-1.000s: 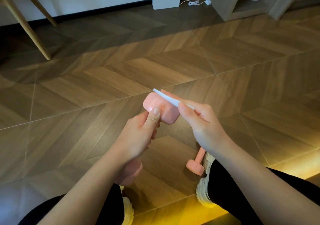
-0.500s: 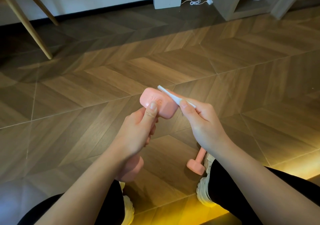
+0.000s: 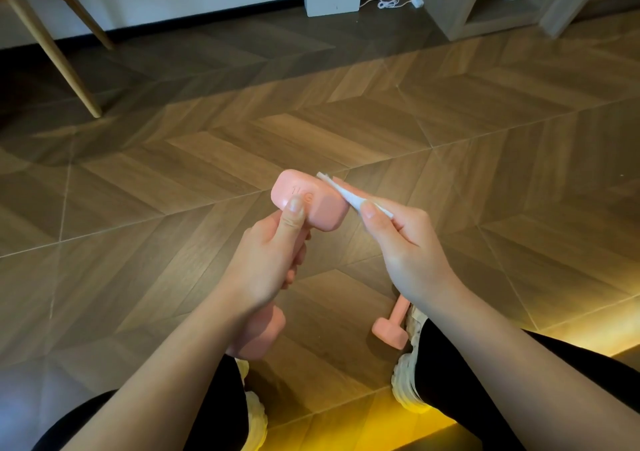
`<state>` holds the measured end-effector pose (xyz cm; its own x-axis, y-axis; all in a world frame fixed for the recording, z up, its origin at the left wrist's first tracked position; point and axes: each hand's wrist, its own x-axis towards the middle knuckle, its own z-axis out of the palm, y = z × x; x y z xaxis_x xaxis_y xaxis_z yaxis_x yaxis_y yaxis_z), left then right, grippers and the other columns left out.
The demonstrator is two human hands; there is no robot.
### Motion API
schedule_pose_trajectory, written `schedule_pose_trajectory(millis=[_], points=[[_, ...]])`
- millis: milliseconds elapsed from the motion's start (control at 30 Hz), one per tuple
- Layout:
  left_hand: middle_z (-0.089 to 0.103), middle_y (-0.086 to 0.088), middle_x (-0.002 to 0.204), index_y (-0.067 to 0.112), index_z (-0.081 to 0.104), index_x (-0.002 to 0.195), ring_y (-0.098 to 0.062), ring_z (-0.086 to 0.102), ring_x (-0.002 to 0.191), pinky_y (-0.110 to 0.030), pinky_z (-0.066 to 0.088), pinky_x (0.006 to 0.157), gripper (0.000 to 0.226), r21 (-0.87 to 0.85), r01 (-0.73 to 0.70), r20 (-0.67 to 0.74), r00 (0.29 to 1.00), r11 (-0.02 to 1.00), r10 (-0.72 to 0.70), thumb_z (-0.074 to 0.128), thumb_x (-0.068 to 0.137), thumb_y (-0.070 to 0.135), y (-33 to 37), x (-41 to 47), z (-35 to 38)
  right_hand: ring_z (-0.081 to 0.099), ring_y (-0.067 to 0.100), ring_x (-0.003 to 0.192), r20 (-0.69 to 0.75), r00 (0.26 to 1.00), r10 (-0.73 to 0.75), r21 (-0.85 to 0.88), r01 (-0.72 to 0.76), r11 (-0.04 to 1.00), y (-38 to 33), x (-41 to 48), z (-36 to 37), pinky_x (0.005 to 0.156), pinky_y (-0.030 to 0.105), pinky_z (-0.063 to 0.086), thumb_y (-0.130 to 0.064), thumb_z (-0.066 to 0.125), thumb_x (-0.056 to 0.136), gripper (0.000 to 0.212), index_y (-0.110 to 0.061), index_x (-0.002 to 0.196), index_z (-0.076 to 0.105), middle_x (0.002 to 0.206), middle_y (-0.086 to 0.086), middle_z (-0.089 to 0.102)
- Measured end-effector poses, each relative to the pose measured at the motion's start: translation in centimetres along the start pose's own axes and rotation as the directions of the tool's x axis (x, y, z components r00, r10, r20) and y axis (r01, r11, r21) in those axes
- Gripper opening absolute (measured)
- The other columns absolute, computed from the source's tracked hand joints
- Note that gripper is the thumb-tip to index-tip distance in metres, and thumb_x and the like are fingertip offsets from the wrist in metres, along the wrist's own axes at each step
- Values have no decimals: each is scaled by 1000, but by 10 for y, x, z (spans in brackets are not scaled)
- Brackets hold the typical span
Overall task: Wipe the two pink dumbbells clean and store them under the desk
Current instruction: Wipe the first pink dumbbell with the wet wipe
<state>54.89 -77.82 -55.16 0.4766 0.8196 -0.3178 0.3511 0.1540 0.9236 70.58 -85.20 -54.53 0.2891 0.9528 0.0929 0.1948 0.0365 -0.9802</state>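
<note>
One dumbbell (image 3: 322, 208) mid-wipe, twin (image 3: 389, 331) below it.
My left hand (image 3: 263, 260) grips its handle, right hand (image 3: 408, 242) pinches the wipe (image 3: 341, 190); hard rubbing could twist it loose.

Held dumbbell (image 3: 309, 204): smooth matt pink coating, rubbery or plastic, embossed lettering. Wipe (image 3: 349, 197): thin white paper or cloth, creased. Floor (image 3: 207, 145): wood-look chevron boards, low satin sheen. Chair leg (image 3: 52, 45): pale smooth wood.

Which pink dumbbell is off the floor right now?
The dumbbell gripped in the left hand, its upper head against the white wipe the right hand pinches. The other dumbbell lies on the floor by the right shoe.
</note>
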Motion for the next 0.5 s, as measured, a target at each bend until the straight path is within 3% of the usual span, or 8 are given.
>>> schedule_pose_trajectory(millis=[67,133,200,233,367,500], points=[[46,9,53,31,53,57,-13,38,45,-21,33,42,65,-5,-12,-5,1000,1000,12,32,80,89,-2,1,0,46,-7,55,-10,999,-39,-10,39,999,1,-2,-1,58,4,33,-8,37,104,58,-56,81,59,60,-31,51],[44,9,54,31,52,57,-12,36,46,-21,31,43,64,-41,-19,12,1000,999,20,33,80,88,-3,1,0,61,-7,82,-1,1000,-30,-6,30,1000,4,-1,-4,77,8,43,-9,36,104,47,-45,100,67,87,-36,64],[42,8,54,31,52,57,-12,35,48,-21,30,45,63,-65,-34,40,999,997,37,35,81,87,-4,1,0,59,4,118,40,999,16,25,-17,1000,10,1,-6,105,29,44,-13,35,105,38,-22,129,63,124,-19,66],[42,7,55,31,51,57,-12,34,49,-22,30,45,62,-73,-47,55,997,996,51,36,80,87,-4,1,0,53,8,128,53,998,20,39,-22,999,11,1,-8,111,37,40,-12,35,105,39,-14,134,60,133,-11,63],[39,7,57,31,50,58,-10,31,52,-20,27,46,59,-153,-89,115,988,984,107,45,73,88,-4,-2,-2,49,13,134,67,997,26,96,-32,995,9,0,-10,108,38,41,-13,34,103,40,-7,134,59,140,-5,59],[39,12,54,31,53,59,-8,30,53,-19,26,48,59,-131,-148,211,962,980,173,47,73,87,-6,-7,0,45,12,138,89,996,26,116,-36,993,12,1,-9,117,40,33,-15,35,104,40,-3,136,56,142,2,56]])
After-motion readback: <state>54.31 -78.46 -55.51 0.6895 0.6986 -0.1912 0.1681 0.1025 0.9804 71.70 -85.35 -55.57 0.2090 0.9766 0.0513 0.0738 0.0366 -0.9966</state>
